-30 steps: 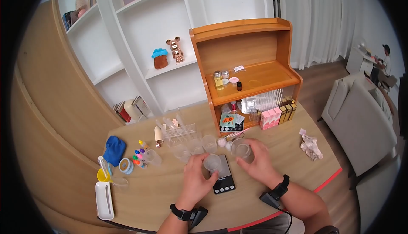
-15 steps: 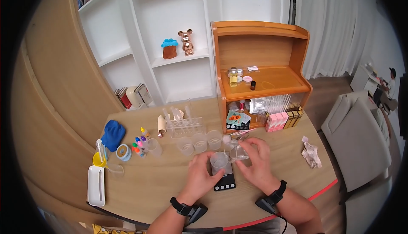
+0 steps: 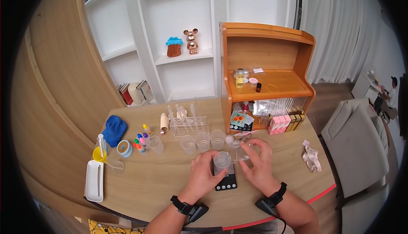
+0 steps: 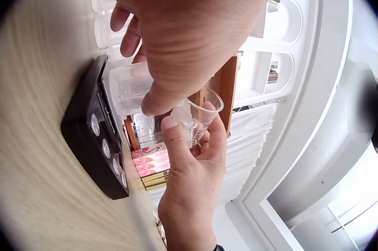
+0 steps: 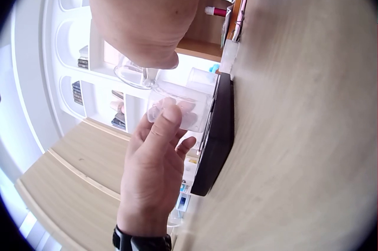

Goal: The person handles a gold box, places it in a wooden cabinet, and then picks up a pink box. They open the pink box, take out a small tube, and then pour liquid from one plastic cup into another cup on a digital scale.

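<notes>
A translucent plastic cup (image 3: 222,160) stands upright on a black scale (image 3: 225,183), and my left hand (image 3: 201,177) grips it between thumb and fingers. My right hand (image 3: 258,167) holds a clear beaker (image 3: 242,150) tilted, its mouth close over the cup's rim. In the right wrist view the beaker (image 5: 133,75) leans towards the cup (image 5: 198,105); whether they touch, I cannot tell. The left wrist view has the scale (image 4: 94,130) under the cup (image 4: 125,90). What the beaker contains is unclear.
Behind the scale stand several clear cups (image 3: 202,141) and a test tube rack (image 3: 189,127). Small dropper bottles (image 3: 141,142), a blue cloth (image 3: 114,131) and a white tray (image 3: 94,181) lie left. A wooden shelf (image 3: 267,31) rises behind; a crumpled cloth (image 3: 311,157) lies right.
The left hand has lowered the cup onto the scale. The right hand has brought the beaker left and tipped it over the cup. The head view has shifted.
</notes>
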Action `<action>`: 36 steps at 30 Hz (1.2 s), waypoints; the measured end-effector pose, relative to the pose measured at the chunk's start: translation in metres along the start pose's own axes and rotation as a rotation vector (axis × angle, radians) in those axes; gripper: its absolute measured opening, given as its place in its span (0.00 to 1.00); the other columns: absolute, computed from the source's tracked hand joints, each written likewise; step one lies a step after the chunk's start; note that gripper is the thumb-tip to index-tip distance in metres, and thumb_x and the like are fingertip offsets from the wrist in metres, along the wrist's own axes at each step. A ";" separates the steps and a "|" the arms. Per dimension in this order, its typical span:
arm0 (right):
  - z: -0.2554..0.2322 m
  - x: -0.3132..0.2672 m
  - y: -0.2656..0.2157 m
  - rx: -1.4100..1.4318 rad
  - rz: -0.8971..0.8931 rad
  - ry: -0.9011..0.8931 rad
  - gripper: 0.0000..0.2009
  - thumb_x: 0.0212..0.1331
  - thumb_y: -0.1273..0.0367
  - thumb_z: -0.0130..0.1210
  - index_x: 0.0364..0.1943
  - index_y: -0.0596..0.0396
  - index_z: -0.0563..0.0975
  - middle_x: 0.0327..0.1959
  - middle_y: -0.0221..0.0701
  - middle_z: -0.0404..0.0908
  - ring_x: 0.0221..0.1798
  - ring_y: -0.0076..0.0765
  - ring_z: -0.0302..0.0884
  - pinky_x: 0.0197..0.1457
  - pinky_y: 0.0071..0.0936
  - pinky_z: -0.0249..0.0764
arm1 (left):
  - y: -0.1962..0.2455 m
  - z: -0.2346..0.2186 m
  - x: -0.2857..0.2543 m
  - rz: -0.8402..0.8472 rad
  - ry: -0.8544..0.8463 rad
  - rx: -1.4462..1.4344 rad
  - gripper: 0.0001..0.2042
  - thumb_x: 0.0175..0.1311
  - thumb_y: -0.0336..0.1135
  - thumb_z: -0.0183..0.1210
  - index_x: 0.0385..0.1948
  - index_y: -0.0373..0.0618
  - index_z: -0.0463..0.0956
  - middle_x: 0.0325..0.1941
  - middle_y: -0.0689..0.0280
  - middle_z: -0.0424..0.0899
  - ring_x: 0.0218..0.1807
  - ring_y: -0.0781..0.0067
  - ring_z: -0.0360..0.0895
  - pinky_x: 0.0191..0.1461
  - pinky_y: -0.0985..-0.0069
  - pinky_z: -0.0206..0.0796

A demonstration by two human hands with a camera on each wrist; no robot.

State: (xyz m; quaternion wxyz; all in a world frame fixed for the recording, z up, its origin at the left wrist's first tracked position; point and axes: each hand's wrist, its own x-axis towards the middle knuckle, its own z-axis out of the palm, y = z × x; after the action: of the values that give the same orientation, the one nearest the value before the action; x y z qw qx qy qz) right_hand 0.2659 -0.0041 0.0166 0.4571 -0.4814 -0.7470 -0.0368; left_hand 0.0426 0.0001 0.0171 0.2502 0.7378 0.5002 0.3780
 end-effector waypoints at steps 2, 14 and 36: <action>0.000 0.000 0.001 -0.007 -0.005 -0.006 0.38 0.46 0.74 0.75 0.68 0.43 0.80 0.62 0.40 0.74 0.63 0.55 0.72 0.69 0.54 0.66 | 0.000 0.000 0.000 0.005 0.000 -0.001 0.30 0.57 0.36 0.78 0.61 0.46 0.76 0.57 0.54 0.82 0.63 0.48 0.76 0.71 0.56 0.65; 0.000 0.002 -0.001 -0.028 0.002 -0.030 0.36 0.47 0.71 0.76 0.67 0.50 0.79 0.60 0.41 0.77 0.63 0.54 0.73 0.69 0.53 0.67 | -0.002 0.001 0.000 0.021 0.013 -0.004 0.30 0.57 0.36 0.78 0.61 0.45 0.76 0.56 0.54 0.83 0.62 0.48 0.77 0.70 0.56 0.65; 0.016 -0.018 0.039 0.186 0.380 -0.092 0.29 0.53 0.66 0.75 0.60 0.55 0.77 0.57 0.44 0.83 0.63 0.56 0.77 0.70 0.50 0.69 | -0.067 -0.094 0.009 -0.058 0.439 0.628 0.31 0.46 0.40 0.83 0.57 0.58 0.82 0.76 0.55 0.67 0.84 0.40 0.52 0.84 0.38 0.41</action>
State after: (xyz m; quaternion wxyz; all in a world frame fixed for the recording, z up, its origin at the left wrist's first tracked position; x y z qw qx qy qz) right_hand 0.2868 0.0119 -0.0209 0.4638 -0.5703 -0.6631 0.1409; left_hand -0.0684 0.0329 0.0251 -0.0904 0.6654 0.6541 0.3482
